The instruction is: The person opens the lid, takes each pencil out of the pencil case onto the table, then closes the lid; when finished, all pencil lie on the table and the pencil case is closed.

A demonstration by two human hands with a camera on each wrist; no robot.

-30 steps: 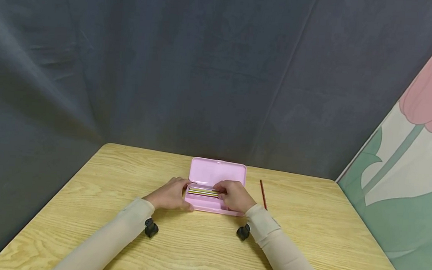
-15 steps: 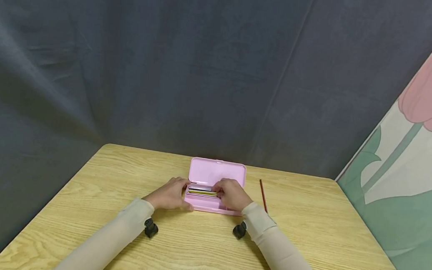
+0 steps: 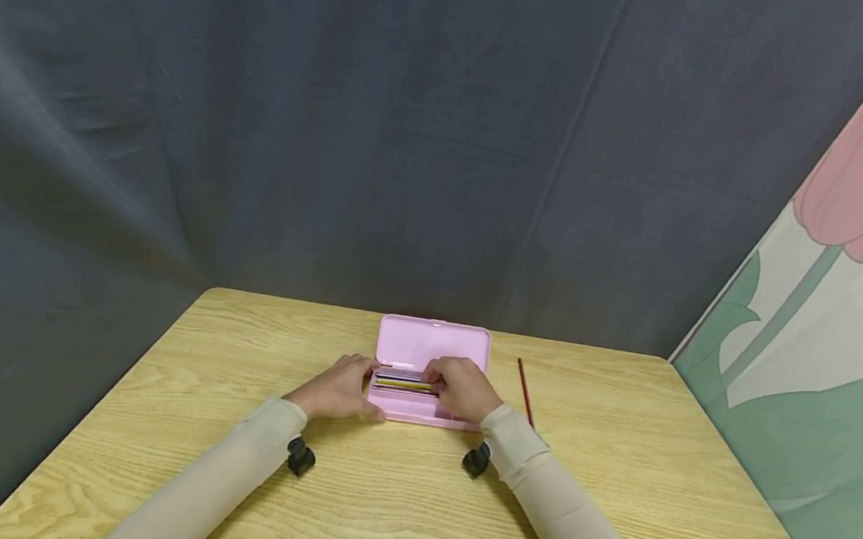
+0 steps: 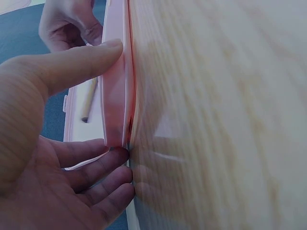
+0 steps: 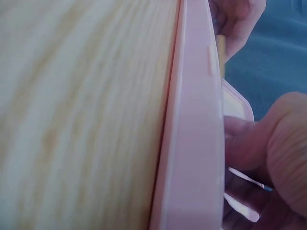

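Note:
A pink pencil case (image 3: 410,407) lies with its lid raised, several pencils along its back part. My left hand (image 3: 341,387) grips its left end. In the left wrist view the thumb (image 4: 91,57) presses the front wall and the fingers (image 4: 103,175) lie against the end. My right hand (image 3: 463,387) reaches into the right half, fingers curled on a yellow pencil (image 3: 404,384). That pencil's end (image 4: 89,98) shows above the case wall in the left wrist view. The right fingertips are partly hidden behind the front wall (image 5: 196,124) in the right wrist view.
A dark red pencil (image 3: 525,393) lies on the wooden table (image 3: 385,500) to the right of the case. Behind the table hangs a dark curtain (image 3: 380,149). A panel with a tulip print (image 3: 833,331) stands at the right.
My right hand has shifted slightly left inside the case. The yellow pencil in it has risen above the other pencils. My left hand has stayed on the case's end.

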